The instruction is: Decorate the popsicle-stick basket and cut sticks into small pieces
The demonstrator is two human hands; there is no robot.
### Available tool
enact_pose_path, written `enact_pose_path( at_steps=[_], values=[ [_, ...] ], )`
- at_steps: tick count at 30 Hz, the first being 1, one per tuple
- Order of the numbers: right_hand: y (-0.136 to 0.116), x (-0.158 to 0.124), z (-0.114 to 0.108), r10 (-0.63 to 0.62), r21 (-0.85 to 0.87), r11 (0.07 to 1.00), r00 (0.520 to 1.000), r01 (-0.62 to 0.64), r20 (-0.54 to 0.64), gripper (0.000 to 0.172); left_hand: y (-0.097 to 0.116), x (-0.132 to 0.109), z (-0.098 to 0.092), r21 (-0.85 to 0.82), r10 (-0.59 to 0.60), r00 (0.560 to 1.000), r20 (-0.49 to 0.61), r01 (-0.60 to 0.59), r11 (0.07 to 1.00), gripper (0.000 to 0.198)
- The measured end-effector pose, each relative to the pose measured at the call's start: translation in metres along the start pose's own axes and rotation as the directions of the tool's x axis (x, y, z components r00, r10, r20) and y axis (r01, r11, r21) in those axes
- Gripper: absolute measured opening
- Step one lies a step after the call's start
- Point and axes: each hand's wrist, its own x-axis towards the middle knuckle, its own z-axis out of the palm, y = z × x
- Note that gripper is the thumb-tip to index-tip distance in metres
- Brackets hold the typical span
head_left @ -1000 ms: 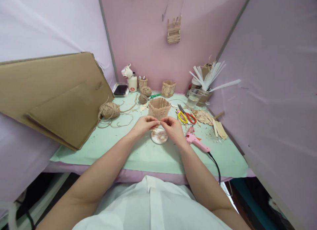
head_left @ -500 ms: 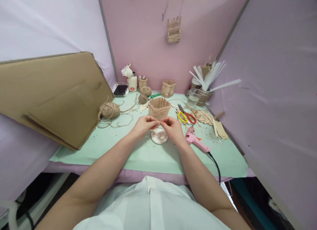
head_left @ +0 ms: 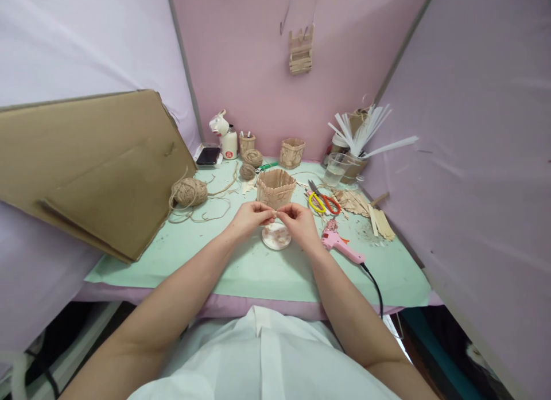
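Observation:
My left hand (head_left: 253, 217) and my right hand (head_left: 298, 221) meet fingertip to fingertip, both pinched closed. Between them is a tiny pale piece (head_left: 275, 214), too small to name and mostly covered by the fingers. Just behind the fingertips stands a tan basket-like box (head_left: 276, 187) with an uneven rim, open at the top. Below the hands lies a round white dish (head_left: 275, 245) with brownish marks on it. A pink glue gun (head_left: 342, 245) rests to the right of my right hand, its black cord hanging over the table edge.
Scissors with yellow and red handles (head_left: 323, 202) lie to the right, near thin wooden strips (head_left: 381, 223). A twine ball (head_left: 189, 191) and leaning cardboard (head_left: 99, 170) stand left. Behind are a smaller tan pot (head_left: 292, 153), a plastic cup (head_left: 337, 170) and white sticks (head_left: 357, 133).
The whole view has shifted very slightly. Both hands keep the same pinch in front of the box, with no other visible movement.

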Motion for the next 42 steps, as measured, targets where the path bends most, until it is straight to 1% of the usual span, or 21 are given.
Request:
enact_pose_path(
  at_steps=[2, 5, 9, 14, 19, 26, 34, 42],
  values=[
    [0.000, 0.001, -0.001, 0.004, 0.017, 1.000, 1.000, -0.004, 0.006, 0.018, 0.000, 0.001, -0.001, -0.012, -0.004, 1.000, 0.007, 0.004, 1.000, 0.017],
    [0.000, 0.002, -0.004, 0.008, 0.038, 0.999, 1.000, -0.008, 0.011, 0.023, 0.000, 0.002, -0.003, -0.027, -0.012, 1.000, -0.010, 0.011, 1.000, 0.021],
    [0.001, 0.002, -0.006, 0.018, 0.007, 1.000, 0.999, -0.019, 0.026, 0.020, 0.000, 0.002, -0.003, -0.045, -0.012, 1.000, -0.016, 0.011, 0.999, 0.023],
    [0.001, 0.001, -0.005, 0.046, -0.033, 0.998, 0.998, -0.045, 0.039, 0.021, -0.002, 0.002, -0.003, -0.050, -0.010, 1.000, 0.020, 0.011, 0.999, 0.025],
    [0.001, 0.001, -0.006, 0.060, -0.030, 0.998, 0.998, -0.059, 0.019, 0.020, -0.002, 0.002, -0.003, -0.068, -0.024, 0.997, 0.072, 0.029, 0.997, 0.027],
    [0.002, 0.000, -0.006, 0.102, 0.003, 0.995, 0.994, -0.102, 0.026, 0.022, -0.005, 0.002, -0.002, -0.045, -0.023, 0.999, 0.045, 0.025, 0.999, 0.027],
    [0.000, -0.001, -0.001, 0.155, 0.064, 0.986, 0.988, -0.156, 0.015, 0.021, -0.011, 0.006, -0.003, -0.039, 0.008, 0.999, 0.052, -0.006, 0.999, 0.026],
    [0.003, -0.002, 0.001, 0.183, 0.122, 0.976, 0.983, -0.181, -0.002, 0.021, -0.009, 0.004, 0.001, -0.046, 0.019, 0.999, 0.031, -0.017, 0.999, 0.027]
  ],
)
